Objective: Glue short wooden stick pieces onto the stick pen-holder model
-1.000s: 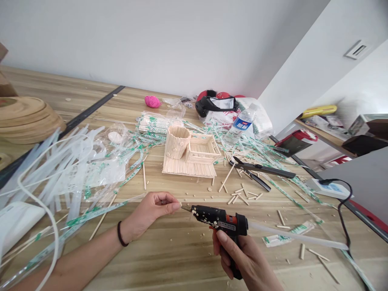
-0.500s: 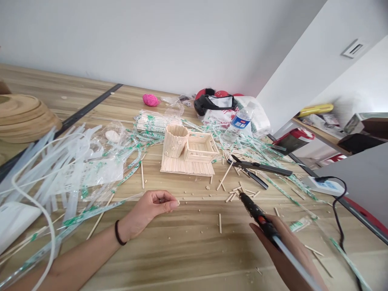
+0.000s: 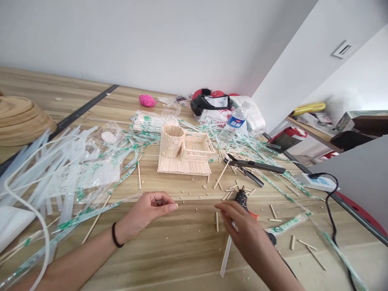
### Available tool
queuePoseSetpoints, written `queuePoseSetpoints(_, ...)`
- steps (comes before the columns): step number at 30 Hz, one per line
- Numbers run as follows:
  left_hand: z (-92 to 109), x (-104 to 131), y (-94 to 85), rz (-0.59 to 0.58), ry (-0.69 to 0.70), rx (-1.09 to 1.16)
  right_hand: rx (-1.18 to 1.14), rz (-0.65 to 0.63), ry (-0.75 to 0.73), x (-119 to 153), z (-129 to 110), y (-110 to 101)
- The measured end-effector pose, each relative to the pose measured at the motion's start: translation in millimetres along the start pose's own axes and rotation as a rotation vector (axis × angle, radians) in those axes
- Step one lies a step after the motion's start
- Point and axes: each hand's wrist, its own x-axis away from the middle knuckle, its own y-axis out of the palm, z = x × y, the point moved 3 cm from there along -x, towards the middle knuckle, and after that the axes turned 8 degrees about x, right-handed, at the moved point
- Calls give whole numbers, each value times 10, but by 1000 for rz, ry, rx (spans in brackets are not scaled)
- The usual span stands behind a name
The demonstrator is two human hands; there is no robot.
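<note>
My left hand point(image 3: 151, 209) pinches a tiny pale piece of wooden stick point(image 3: 176, 206) between thumb and forefinger, just above the table. The hot glue gun point(image 3: 241, 198) lies on the tabletop, partly hidden beneath my right hand point(image 3: 244, 228). That hand is off the grip, its fingers stretched toward the left and holding nothing. A clear glue stick point(image 3: 225, 258) pokes out from under it. Behind both hands stands a model made of wooden sticks: a round cup point(image 3: 171, 142) and a railed box point(image 3: 198, 147) on a flat stick base point(image 3: 183, 166).
Black-handled scissors point(image 3: 257, 165) lie right of the model among loose cut sticks point(image 3: 222, 173). A water bottle point(image 3: 235, 122) and a pink yarn ball point(image 3: 147, 100) stand farther back. Spare glue sticks point(image 3: 65, 161) and plastic wrappers spread at left; a power strip point(image 3: 318, 182) sits at right.
My right hand has set the glue gun down, let go of it and moved left over it. My left hand keeps its pinch in nearly the same place. The view has shifted slightly.
</note>
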Motion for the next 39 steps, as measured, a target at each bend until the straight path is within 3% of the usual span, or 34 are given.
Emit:
queuePoseSetpoints(2,12,1,6,-3,3,-12,-26,-91,-31,-139,-217,113)
queuePoseSetpoints(5,14,4,11,-16,4,-22,36,-114,-44,-249,-354,214)
queuePoseSetpoints(15,-14,-4,31,-28,13,-47,167,-65,-147,-304,-405,247)
queuePoseSetpoints(24,-44,-3,39,-48,36,-47,-647,-25,170,-294,-718,183)
queuePoseSetpoints(30,-80,-2,39,-56,42,-26,-751,-53,271,-300,-724,218)
queuePoseSetpoints(39,-102,1,49,-63,52,-1,-767,-64,277,-289,-723,235)
